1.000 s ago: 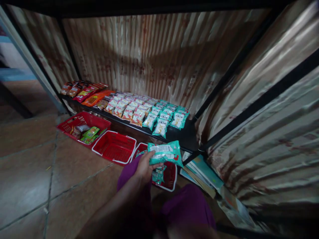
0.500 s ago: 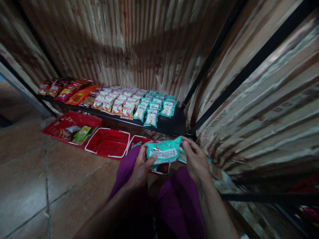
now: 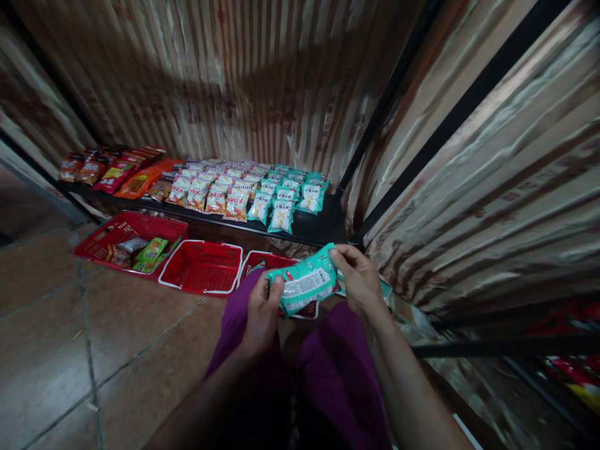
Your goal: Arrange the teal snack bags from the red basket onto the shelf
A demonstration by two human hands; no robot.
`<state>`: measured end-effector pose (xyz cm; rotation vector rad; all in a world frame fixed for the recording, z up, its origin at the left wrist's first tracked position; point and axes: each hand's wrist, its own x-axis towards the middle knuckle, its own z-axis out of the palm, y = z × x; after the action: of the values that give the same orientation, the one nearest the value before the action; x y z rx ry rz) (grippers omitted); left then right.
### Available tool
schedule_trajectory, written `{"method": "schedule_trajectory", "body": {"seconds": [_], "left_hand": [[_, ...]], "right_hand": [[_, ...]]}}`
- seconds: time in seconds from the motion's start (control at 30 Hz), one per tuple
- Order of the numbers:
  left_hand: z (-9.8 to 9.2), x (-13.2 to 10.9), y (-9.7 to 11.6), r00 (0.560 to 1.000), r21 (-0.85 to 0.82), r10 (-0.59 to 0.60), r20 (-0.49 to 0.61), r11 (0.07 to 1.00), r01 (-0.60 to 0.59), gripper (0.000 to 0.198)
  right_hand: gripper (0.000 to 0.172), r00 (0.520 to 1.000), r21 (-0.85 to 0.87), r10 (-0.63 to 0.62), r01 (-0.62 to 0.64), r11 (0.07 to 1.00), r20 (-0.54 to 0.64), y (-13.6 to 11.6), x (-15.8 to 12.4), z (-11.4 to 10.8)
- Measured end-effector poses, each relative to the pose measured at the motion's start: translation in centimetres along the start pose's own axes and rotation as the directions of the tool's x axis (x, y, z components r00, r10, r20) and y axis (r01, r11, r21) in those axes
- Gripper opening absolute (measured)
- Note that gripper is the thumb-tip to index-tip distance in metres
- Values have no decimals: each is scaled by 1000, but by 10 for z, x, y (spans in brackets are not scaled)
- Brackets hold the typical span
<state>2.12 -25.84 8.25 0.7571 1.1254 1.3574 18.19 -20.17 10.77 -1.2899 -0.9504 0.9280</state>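
Both my hands hold a teal snack packet [image 3: 304, 284] with a white label in front of me. My left hand [image 3: 262, 312] grips its left end with the thumb on top. My right hand [image 3: 359, 278] pinches its right end. The packet is above my purple-clad knees and over a red basket [image 3: 262, 259] on the floor. Rows of teal packets [image 3: 284, 203] and red-and-white packets [image 3: 210, 194] lie on a low black shelf [image 3: 323, 228] beyond.
Two more red baskets [image 3: 201, 272] stand on the tiled floor to the left; the far one [image 3: 126, 240] holds green and other packets. Red and orange packets [image 3: 122, 172] fill the shelf's left end. Corrugated metal walls [image 3: 469, 187] and black frame bars close in on the right.
One second ago only my left hand held the packet. My right hand came in and took its right end; the packet has turned slightly and the view has shifted downward and to the right.
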Motion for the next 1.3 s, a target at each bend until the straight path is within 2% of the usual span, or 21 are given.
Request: {"method": "schedule_trajectory", "body": {"seconds": [0.17, 0.3, 0.47, 0.6, 0.77, 0.87, 0.97, 1.03, 1.07, 1.13, 1.2, 1.23, 1.3], "left_hand": [[2, -5, 12, 998, -23, -8, -68, 1000, 6, 31], [-5, -5, 9, 998, -15, -26, -57, 1000, 25, 32], [-15, -3, -7, 997, 27, -32, 67, 999, 30, 31], [-15, -2, -8, 979, 47, -25, 203, 999, 16, 25], [-11, -3, -3, 969, -27, -111, 220, 992, 120, 29], [-11, -2, 0, 976, -116, -136, 168, 981, 156, 31], [-11, 0, 3, 984, -229, -142, 109, 960, 164, 30], [-11, 3, 3, 986, -315, -143, 88, 935, 164, 28], [-11, 4, 2, 986, -355, -145, 83, 920, 165, 27], [-12, 6, 0, 986, -414, -147, 75, 895, 165, 26], [-11, 6, -2, 987, -446, -146, 60, 881, 157, 24], [-10, 6, -2, 988, -455, -145, 54, 877, 154, 24], [-8, 3, -2, 986, -458, -155, 64, 873, 167, 24]], "right_hand": [[27, 994, -84, -87, 91, 992, 59, -5, 6, 5], [25, 983, -147, -125, 145, 978, 135, -11, 14, 8], [26, 965, -197, -127, 174, 965, 229, -18, 32, 12], [23, 944, -205, -139, 206, 957, 299, -17, 48, 18], [21, 904, -297, -183, 309, 903, 386, -13, 62, 29], [21, 898, -325, -309, 407, 854, 314, -19, 57, 33], [24, 850, -304, -518, 521, 798, 96, -29, 33, 32], [25, 829, -267, -555, 520, 811, -74, -30, 7, 27], [24, 832, -241, -538, 500, 832, -132, -27, -8, 24], [24, 892, -201, -438, 411, 889, -114, -18, -34, 17], [36, 962, -181, -272, 271, 945, 18, -6, -54, 11], [41, 983, -186, -166, 179, 966, 83, 0, -61, 10], [44, 984, -175, 25, 7, 985, 179, 11, -70, 11]]}}
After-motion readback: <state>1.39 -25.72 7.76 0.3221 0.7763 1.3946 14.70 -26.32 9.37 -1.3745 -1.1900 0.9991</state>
